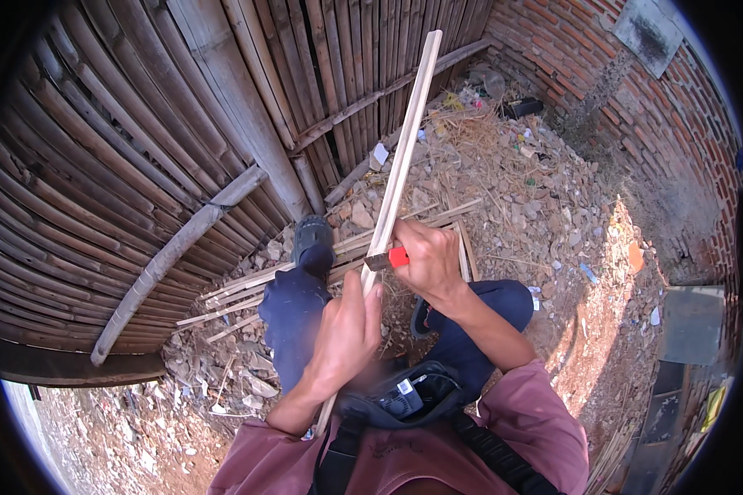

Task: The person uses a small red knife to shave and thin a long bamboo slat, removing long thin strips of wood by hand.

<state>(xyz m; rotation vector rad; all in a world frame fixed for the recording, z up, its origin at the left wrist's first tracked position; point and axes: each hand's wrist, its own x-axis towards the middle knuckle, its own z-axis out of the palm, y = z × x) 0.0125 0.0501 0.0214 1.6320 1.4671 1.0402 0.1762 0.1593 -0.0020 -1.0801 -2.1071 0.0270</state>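
A long pale wooden strip [409,136], with a lengthwise groove or seam, slants from near my waist up toward the bamboo wall. My left hand [345,330] is closed around its lower part, thumb lying along it. In my closed right hand [429,257] is a red-handled tool with a short, flat, dark blade [377,262], which lies across the strip just above my left hand. The fingers of the right hand partly cover the handle, so its full shape is hidden. The strip's lower end [325,415] shows beside my waist.
Several more pale strips [248,295] lie on the rubble by my feet. A bamboo wall [132,124] rises at left, with a curved pole [173,260] against it. Brick wall [578,49] stands far right. An open dark waist bag [409,396] hangs at my front.
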